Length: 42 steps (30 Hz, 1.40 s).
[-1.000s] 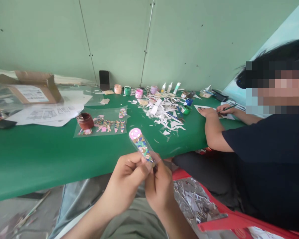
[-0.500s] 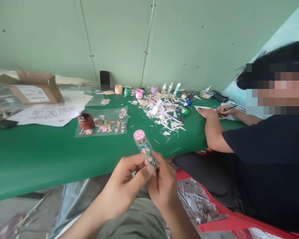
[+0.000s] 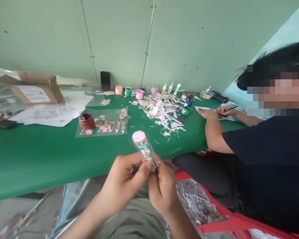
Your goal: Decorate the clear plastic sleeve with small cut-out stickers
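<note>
My left hand [image 3: 129, 181] is closed, thumb and fingers pinching a long painted cutout [image 3: 144, 145] with a rounded pink top and a pattern of blue, green, brown and white. Clear film sticks out along the cutout's right edge. My right hand [image 3: 164, 186] is closed close against the cutout's lower end. In its fingers is a thin dark tool [image 3: 156, 164] with a narrow tip, mostly hidden, so its kind is unclear. Both hands are above my lap, in front of the green table [image 3: 52, 159].
A clear sheet [image 3: 102, 132] bears more painted pieces and a red-brown paint jar [image 3: 86, 122]. White paper scraps [image 3: 164, 114] are heaped mid-table, with paint jars behind. A cardboard box [image 3: 35, 89] stands left. A co-worker [image 3: 266, 142] sits right, above a red-edged bag of scraps [image 3: 196, 202].
The cutout has tilted slightly and shifted a little left in my fingers. My left thumb has moved slightly up along it, and the dark tool tip shows more clearly.
</note>
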Motion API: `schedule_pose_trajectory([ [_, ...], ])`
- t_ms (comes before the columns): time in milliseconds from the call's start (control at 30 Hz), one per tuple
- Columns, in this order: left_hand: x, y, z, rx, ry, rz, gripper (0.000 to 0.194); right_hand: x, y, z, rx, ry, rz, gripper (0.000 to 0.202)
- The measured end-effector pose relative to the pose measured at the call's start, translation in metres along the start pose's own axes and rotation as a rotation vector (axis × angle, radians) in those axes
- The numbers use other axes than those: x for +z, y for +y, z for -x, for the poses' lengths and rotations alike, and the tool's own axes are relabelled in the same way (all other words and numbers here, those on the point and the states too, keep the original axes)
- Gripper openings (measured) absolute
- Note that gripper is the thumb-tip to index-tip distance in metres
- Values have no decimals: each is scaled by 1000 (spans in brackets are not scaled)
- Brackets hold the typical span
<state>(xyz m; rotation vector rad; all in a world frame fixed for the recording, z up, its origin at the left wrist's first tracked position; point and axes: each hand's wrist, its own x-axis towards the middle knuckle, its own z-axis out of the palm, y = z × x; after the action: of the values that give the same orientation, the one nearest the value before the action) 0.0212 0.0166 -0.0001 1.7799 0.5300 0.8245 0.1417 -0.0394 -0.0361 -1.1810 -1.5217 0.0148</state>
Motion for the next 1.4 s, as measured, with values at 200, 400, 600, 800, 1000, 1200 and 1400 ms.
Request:
schedule_pose_trajectory([
  [200, 7, 4, -1, -24, 135, 67, 36, 4, -2, 3, 43, -25, -17, 31],
  [400, 11, 3, 2, -68, 173, -33, 36, 9, 0, 6, 49, 33, -35, 31],
  [600, 11, 6, 2, -58, 129, -51, 34, 11, -1, 7, 49, 49, -24, 33],
  [800, 9, 8, 1, -80, 62, -1, 35, 9, -2, 8, 21, 48, 31, 36],
  [1000, 12, 8, -1, -105, 86, 258, 40, 14, -2, 8, -4, 95, 100, 44],
  [1200, 10, 6, 2, -125, 72, 279, 42, 14, -2, 7, -25, 86, 97, 42],
  [1400, 10, 7, 3, -124, 20, 236, 37, 14, -2, 10, -9, 97, 115, 36],
])
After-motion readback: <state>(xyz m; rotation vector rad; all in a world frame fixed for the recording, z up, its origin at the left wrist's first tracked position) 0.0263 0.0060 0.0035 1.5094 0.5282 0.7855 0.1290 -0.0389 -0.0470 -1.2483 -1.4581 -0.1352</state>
